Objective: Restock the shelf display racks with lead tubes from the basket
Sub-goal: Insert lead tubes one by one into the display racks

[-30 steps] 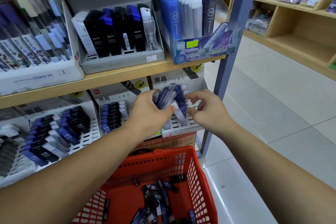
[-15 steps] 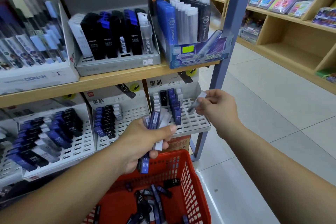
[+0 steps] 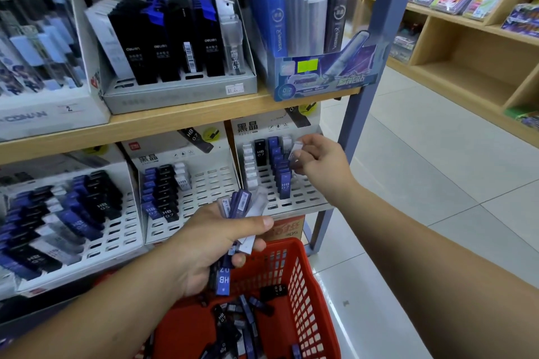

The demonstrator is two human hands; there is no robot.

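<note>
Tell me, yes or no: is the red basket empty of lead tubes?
No: many loose lead tubes lie scattered on the bottom of the red basket.

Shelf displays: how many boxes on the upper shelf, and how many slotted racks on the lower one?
Upper-shelf boxes: 3 (white box, grey box, blue box)
Lower-shelf slotted racks: 3 (left rack, middle rack, right rack)
Total: 6
</note>
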